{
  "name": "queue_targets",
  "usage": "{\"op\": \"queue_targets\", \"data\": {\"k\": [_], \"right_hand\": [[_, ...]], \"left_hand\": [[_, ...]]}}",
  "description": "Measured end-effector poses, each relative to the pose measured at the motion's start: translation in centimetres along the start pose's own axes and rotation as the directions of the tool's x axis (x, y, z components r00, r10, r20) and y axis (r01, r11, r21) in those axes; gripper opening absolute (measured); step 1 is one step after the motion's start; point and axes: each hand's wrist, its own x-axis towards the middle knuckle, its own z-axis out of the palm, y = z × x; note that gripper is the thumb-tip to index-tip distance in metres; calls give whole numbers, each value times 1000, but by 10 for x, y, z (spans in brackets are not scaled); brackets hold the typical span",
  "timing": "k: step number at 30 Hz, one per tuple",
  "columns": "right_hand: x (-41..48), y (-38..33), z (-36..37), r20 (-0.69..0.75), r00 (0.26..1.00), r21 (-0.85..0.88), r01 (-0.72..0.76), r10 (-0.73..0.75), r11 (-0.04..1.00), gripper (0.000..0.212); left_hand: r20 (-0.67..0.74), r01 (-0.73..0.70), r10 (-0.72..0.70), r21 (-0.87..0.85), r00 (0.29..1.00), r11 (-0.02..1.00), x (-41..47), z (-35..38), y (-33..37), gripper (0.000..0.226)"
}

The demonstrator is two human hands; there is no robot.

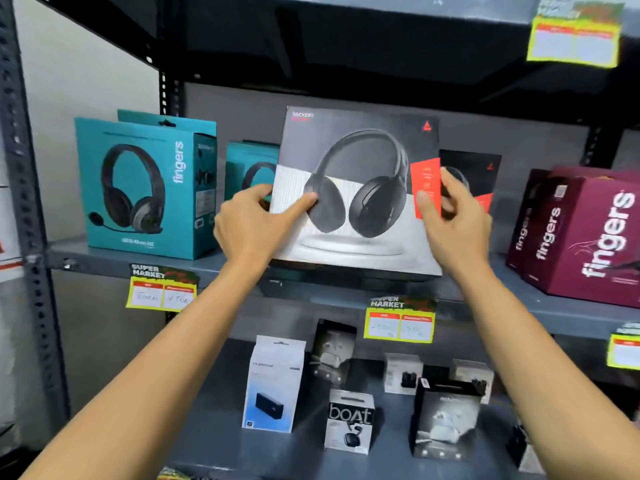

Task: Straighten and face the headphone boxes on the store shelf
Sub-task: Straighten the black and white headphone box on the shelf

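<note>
Centre of the grey metal shelf point(239, 263), the big grey headphone box point(356, 188) stands face-out, teal boxes point(145, 188) at nine o'clock, maroon boxes point(581, 237) at three, left hand point(252, 220) and right hand point(453, 216) clamping its side edges.

Grey metal shelf point(242, 263), teal boxes point(138, 188), maroon boxes point(588, 237)
</note>
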Motion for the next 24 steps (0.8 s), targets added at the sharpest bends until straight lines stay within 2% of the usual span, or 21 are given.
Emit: {"op": "queue_targets", "data": {"k": [4,8,11,13,17,20,24], "right_hand": [[22,-20,-43,-64,993,-160,89,-101,983,45],[31,-19,-74,-56,991,-161,109,-119,981,35],[28,-3,-88,-51,997,-106,51,-56,993,37],[26,16,-95,-58,998,3,-9,9,1000,41],[25,68,-107,-27,991,137,-129,134,982,46],[21,102,-115,20,978,138,-206,206,969,48],[22,127,-122,53,972,182,-236,230,954,52]], "left_hand": [[-13,-5,5,-1,1000,1000,-1,-6,44,70],[3,-14,14,-18,1000,1000,-11,3,71,65],[56,-18,20,-34,998,999,-25,21,81,64],[123,-29,39,-77,992,997,-40,44,85,59],[252,69,-11,-219,968,973,-68,102,87,51],[273,49,24,-257,962,965,-81,129,90,51],[267,-12,81,-250,960,968,-83,146,88,56]]}}
